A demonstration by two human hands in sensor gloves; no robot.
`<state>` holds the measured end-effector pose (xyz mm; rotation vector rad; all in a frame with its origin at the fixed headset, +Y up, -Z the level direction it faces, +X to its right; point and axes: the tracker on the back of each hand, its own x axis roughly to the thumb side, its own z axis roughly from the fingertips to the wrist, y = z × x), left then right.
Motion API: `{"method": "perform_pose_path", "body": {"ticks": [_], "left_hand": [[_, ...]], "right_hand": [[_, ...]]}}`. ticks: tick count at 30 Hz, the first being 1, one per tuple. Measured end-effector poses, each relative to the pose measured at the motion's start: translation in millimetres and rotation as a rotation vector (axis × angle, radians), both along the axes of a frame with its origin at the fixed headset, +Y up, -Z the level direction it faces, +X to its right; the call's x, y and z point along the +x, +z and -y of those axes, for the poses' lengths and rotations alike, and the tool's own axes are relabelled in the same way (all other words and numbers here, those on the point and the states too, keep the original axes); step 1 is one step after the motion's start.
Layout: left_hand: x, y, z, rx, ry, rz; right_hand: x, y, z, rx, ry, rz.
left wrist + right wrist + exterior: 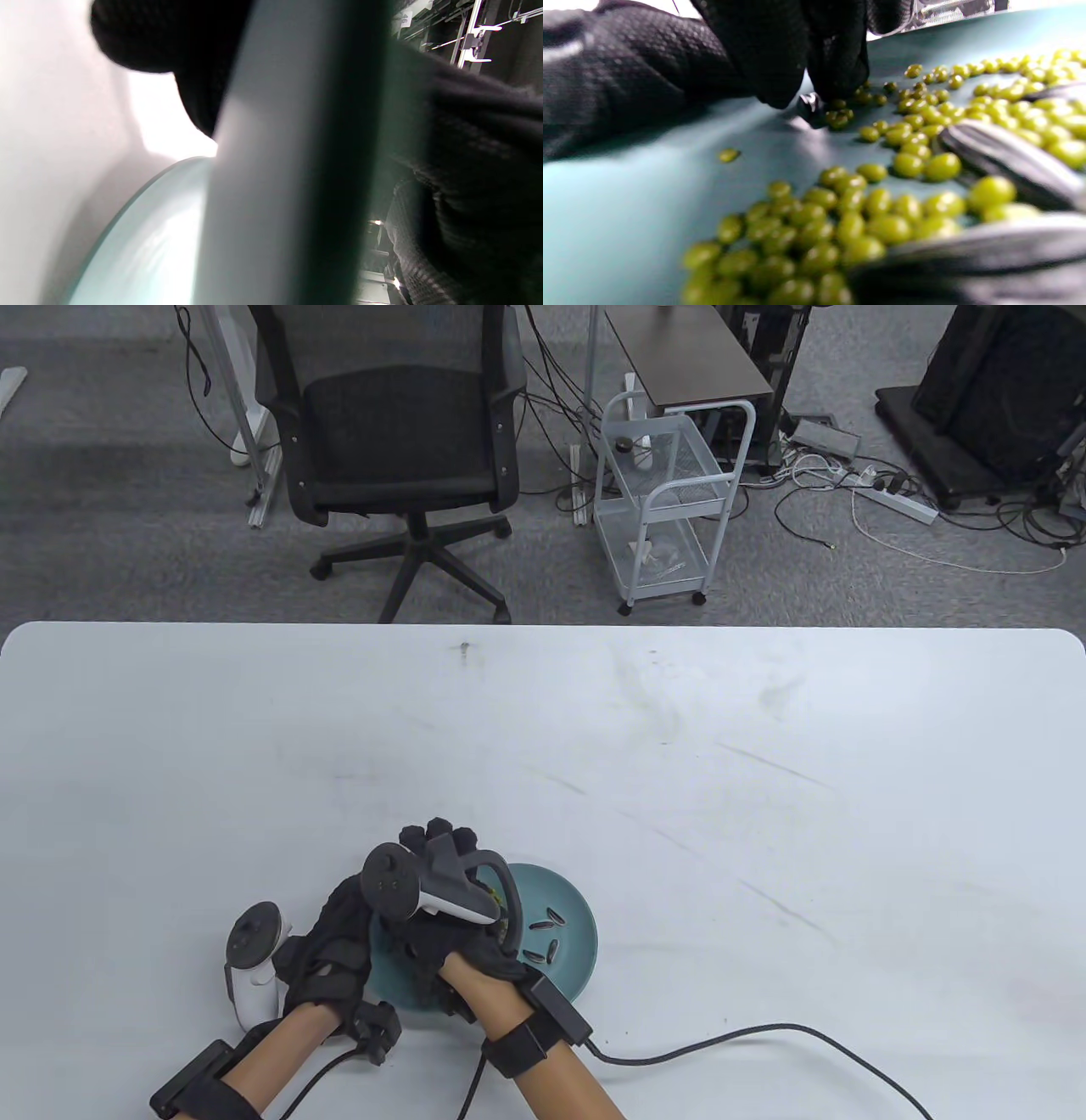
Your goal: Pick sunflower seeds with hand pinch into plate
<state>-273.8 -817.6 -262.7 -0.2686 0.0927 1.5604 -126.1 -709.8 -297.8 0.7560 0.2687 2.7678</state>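
A teal plate (570,906) lies near the table's front edge and holds many small green beans (865,220) and a few striped sunflower seeds (554,917). My right hand (812,95) is over the plate's left half, its fingertips (780,84) closed around a dark sunflower seed (809,109) that lies on the plate's surface. Two more seeds lie large and blurred in the right wrist view (1005,156). My left hand (333,952) holds the plate's left rim (275,169), which fills the left wrist view between gloved fingers (488,169).
The white table (679,746) stretches far beyond and to the right of the plate. A black cable (764,1039) runs from my right wrist across the table's front right. An office chair (399,432) and a white wire cart (666,500) stand behind the table.
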Motion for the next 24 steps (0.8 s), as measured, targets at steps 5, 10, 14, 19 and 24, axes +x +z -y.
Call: {"method": "perform_pose_path", "body": {"ticks": [5,10,14,19,24], "left_hand": [[-0.2,0.4,0.4,-0.001,-0.009,0.002],[0.5,1.1,0.1,-0.008,-0.006,0.006],[0.8,0.3,0.8,-0.014,-0.003,0.012],[1.0,0.0,-0.4,-0.005,-0.020,0.018],[1.9,0.1,-0.8,-0.006,-0.020,0.026]], "right_hand": [[-4.1,3.0,2.0,0.063,0.039,0.000],[-5.0,4.2,1.1,0.064,0.048,-0.002],[-7.2,5.3,2.1,0.048,0.044,-0.017],[-9.6,7.7,4.0,0.075,0.072,-0.024],[-11.1,9.9,2.9,0.109,0.076,-0.035]]}}
